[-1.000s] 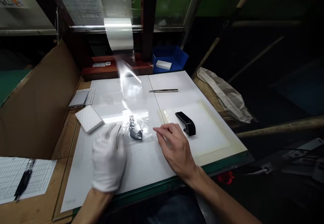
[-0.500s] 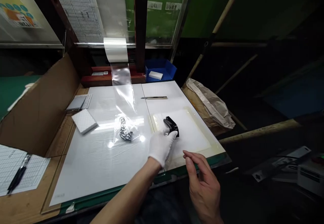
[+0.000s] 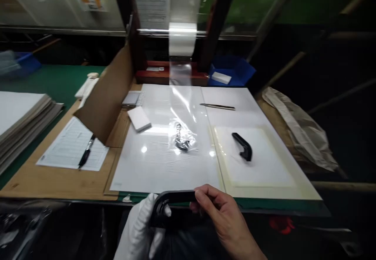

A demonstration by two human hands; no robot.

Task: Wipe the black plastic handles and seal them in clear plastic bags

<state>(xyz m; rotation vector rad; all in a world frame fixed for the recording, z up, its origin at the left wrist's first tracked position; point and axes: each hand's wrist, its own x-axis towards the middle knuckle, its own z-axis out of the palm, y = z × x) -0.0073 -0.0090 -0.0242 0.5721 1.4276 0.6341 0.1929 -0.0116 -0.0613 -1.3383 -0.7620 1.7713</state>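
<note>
My left hand (image 3: 139,228), in a white glove, grips one end of a curved black plastic handle (image 3: 173,198) at the table's front edge. The bare fingers of my right hand (image 3: 220,213) pinch its other end. Part of the lower side is dark and hard to make out. A similar black handle (image 3: 245,147) lies by itself on a taped white sheet at the right of the table. Under clear plastic film (image 3: 182,95), in the middle of the table, rests another black piece (image 3: 182,144).
The film hangs from a roll (image 3: 182,40) at the back. Further items are a cutter knife (image 3: 217,106), a white block (image 3: 139,119), a blue bin (image 3: 232,70), an upright cardboard panel (image 3: 107,91), a pen (image 3: 86,152) on a form and a paper stack (image 3: 23,115).
The gloved left hand has lifted a handle from the right sheet and brought it to the front edge. The right hand has taken its other end. The view has turned left.
</note>
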